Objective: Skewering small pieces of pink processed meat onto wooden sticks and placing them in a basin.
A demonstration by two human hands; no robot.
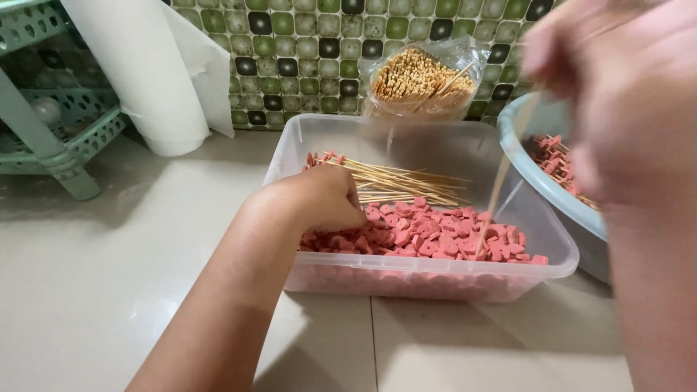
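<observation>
A clear plastic tub (435,279) on the floor holds many pink sausage pieces (435,232) at the front and several filled bamboo skewers (396,181) at the back. My left hand (319,199) reaches into the tub, fingers curled down among the pink pieces; what it grips is hidden. My right hand (617,94) is raised close to the camera and blurred. It pinches a thin bamboo skewer (501,181) whose tip points down into the pink pieces.
A blue-grey basin (552,192) with more skewered pieces stands right of the tub. A clear bag of bare skewers (421,83) leans on the tiled wall behind. A white paper roll (145,72) and a green plastic rack (58,138) stand at the left.
</observation>
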